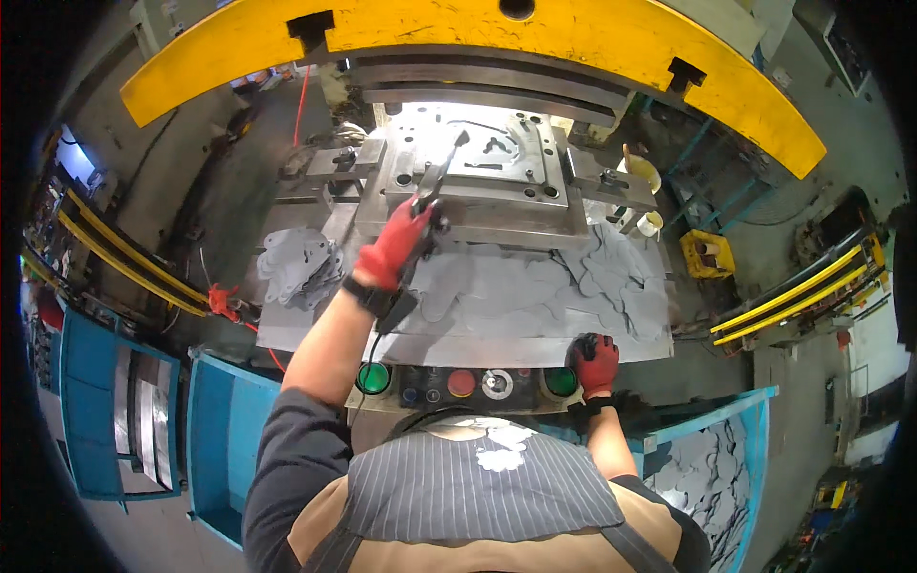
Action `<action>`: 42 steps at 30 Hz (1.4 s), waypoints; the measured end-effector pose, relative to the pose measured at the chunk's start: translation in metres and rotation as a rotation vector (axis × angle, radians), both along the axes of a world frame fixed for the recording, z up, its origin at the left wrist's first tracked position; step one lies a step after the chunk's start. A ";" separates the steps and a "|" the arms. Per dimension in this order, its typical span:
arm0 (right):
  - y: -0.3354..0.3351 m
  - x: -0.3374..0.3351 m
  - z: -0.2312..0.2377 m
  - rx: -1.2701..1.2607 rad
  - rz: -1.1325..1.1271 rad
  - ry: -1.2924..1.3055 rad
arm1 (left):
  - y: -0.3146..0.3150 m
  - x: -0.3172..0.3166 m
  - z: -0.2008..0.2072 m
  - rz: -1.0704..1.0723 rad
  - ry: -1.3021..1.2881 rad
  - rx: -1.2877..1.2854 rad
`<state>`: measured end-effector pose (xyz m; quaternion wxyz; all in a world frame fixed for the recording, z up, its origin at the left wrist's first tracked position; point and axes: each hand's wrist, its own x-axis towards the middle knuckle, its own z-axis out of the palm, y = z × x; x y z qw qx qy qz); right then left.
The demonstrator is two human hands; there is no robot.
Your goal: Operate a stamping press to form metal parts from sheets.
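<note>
My left hand (pixel 394 246), in a red glove, reaches forward over the front of the press die (pixel 478 186). It is closed around a long slim metal hand tool (pixel 441 170) with a dark pointed tip, which hangs over the die's bright top face. Whether the tool has one jaw or two I cannot make out. My right hand (pixel 596 365), gloved in red and black, rests at the table's front edge beside the right green button (pixel 560 382). Its fingers are curled, and anything inside them is hidden. Flat grey metal pieces (pixel 506 286) cover the table between hands and die.
A yellow press beam (pixel 573 33) spans the far side above the die. Stacked cut plates (pixel 298 267) lie at the left. A control panel (pixel 458 387) sits before me. Blue bins (pixel 229 420) stand left and right; a yellow basket (pixel 709 253) is far right.
</note>
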<state>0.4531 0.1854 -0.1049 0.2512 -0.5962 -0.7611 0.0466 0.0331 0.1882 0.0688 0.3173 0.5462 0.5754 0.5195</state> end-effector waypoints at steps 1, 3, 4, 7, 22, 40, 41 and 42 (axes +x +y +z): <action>0.001 -0.001 0.000 -0.003 0.012 0.021 | 0.030 -0.009 -0.015 -0.032 0.103 0.037; 0.002 0.002 -0.003 0.007 -0.008 0.013 | 0.063 -0.004 -0.021 -0.009 0.218 0.048; 0.003 0.003 -0.006 0.011 -0.015 0.013 | 0.073 -0.002 -0.025 0.005 0.279 0.053; 0.007 0.004 -0.011 0.012 0.003 0.066 | 0.084 -0.005 -0.040 -0.001 0.221 -0.042; 0.009 -0.003 -0.001 -0.079 -0.017 -0.027 | 0.072 0.016 -0.040 0.038 0.123 0.105; 0.009 -0.007 0.000 -0.028 -0.018 -0.074 | 0.117 0.020 0.000 -0.141 0.150 -0.145; 0.009 -0.006 0.000 -0.029 -0.020 -0.083 | 0.121 0.022 -0.001 -0.171 0.166 -0.177; 0.009 -0.005 0.001 -0.031 -0.023 -0.091 | 0.123 0.026 -0.004 -0.151 0.299 -0.081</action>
